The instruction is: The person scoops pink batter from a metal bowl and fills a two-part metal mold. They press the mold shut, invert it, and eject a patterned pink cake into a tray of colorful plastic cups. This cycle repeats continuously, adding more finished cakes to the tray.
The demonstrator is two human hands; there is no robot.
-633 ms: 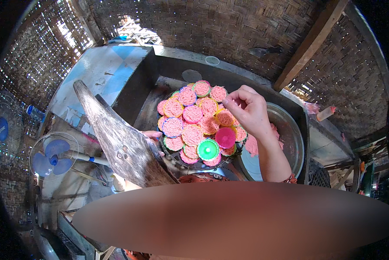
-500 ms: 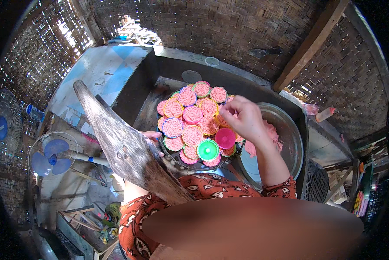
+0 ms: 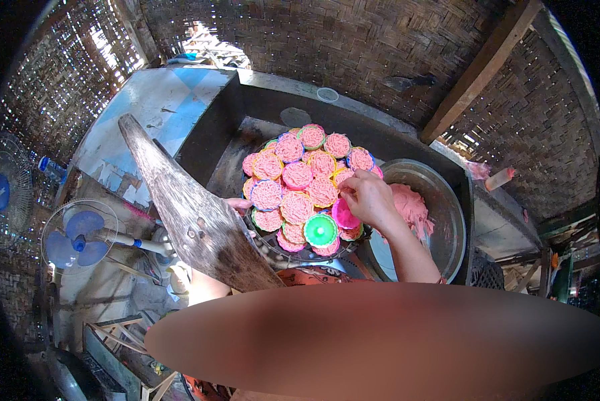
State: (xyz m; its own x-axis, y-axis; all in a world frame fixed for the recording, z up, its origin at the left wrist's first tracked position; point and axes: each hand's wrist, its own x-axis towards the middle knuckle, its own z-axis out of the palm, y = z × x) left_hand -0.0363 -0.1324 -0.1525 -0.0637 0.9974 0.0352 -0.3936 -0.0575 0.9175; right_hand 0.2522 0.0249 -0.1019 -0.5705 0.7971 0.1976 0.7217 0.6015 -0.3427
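Note:
Pink shredded dough mounds (image 3: pixel 296 176) in colourful scalloped cups are heaped on a dark round tray (image 3: pixel 263 252). Bent fingers of my right hand (image 3: pixel 372 200) are pinched together at a dough-filled cup on the heap's right side; whatever is between the fingertips is hidden. Just under this hand a magenta cup (image 3: pixel 343 215) shows no dough, and beside it sits a bright green cup (image 3: pixel 320 230), also bare inside. My left hand (image 3: pixel 238 203) grips the tray's left rim, largely covered by a weathered wooden beam (image 3: pixel 193 224).
A wide metal basin (image 3: pixel 455 247) with pink dough (image 3: pixel 412 208) stands at the right. Around the tray runs a dark trough (image 3: pixel 353 123). A blue-and-white panel (image 3: pixel 146 113) lies far left, a blue-bladed fan (image 3: pixel 79 242) below it. A bottle (image 3: pixel 500 178) rests on the right ledge.
My right hand has come down and nearer, from above the heap's right side to a cup beside the magenta one. A blue-rimmed cup behind it now shows. The left hand stays at the tray.

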